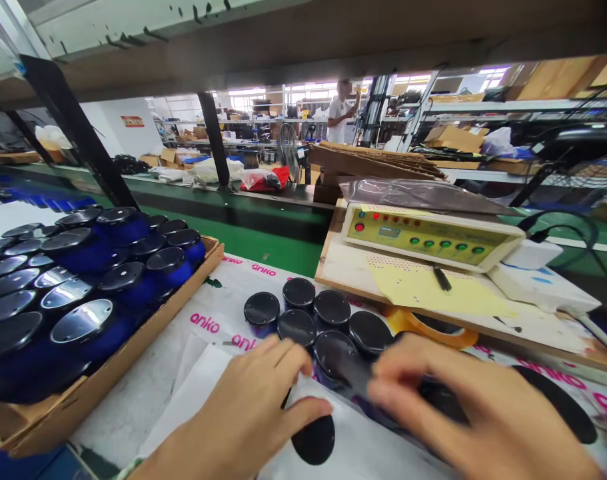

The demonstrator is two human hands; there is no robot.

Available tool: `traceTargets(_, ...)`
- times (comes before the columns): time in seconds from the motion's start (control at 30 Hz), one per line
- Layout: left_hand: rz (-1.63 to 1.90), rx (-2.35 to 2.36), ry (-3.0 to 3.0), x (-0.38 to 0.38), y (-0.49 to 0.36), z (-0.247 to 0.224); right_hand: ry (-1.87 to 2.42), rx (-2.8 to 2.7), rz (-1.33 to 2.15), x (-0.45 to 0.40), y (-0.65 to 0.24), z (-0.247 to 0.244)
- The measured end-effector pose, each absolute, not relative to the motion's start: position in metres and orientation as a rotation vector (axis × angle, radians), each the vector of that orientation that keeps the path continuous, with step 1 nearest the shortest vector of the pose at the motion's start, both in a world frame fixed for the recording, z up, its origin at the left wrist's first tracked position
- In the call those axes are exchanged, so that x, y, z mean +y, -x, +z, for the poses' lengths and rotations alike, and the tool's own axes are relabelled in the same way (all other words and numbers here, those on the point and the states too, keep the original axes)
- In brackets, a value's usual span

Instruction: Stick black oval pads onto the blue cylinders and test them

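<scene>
Nearest the camera, the left hand [250, 390] has its thumb and fingers clamped on a white sheet [363, 440] that bears a black oval [313, 441]. Opposite, the blurred right hand [458, 397] pinches thumb and fingers together on a smeared dark piece [352, 373], above clustered black-topped cylinders [299, 292] standing upright on the table [176, 353]. To their left, a shallow cardboard tray [128, 350] is packed with blue cylinders [83, 320], glossy black ends up, several riding higher than their neighbours. What the cylinders contain cannot be told.
</scene>
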State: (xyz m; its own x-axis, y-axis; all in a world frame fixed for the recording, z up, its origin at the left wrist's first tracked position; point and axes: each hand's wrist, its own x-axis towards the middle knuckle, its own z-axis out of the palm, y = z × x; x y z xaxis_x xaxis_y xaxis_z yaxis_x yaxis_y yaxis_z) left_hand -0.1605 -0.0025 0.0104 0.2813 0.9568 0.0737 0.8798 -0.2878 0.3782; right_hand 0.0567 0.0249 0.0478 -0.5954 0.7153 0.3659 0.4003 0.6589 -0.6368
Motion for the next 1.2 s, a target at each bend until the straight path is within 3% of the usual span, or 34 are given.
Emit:
traceTargets(0.13,0.865,1.583,-2.573,0.023,0.154,-0.001,1.195,-1.941,0.991,0.076,-0.050,0.029)
traceTargets(0.33,0.850,1.547,-2.552,0.037,0.154,-0.029,1.218,-1.865,1.031,0.080,-0.041,0.007)
traceTargets(0.67,0.889,1.524,-2.533,0.036,0.156,-0.031,1.284,-1.852,1.092,0.080,-0.040,0.000)
traceTargets(1.03,1.080,1.166,-2.328,0.020,0.158,-0.001,1.031,-2.010,1.438,0.071,-0.046,0.030)
traceTargets(1.2,1.329,0.857,-2.367,0.018,0.158,-0.010,0.887,-2.108,1.471,0.050,-0.063,0.062)
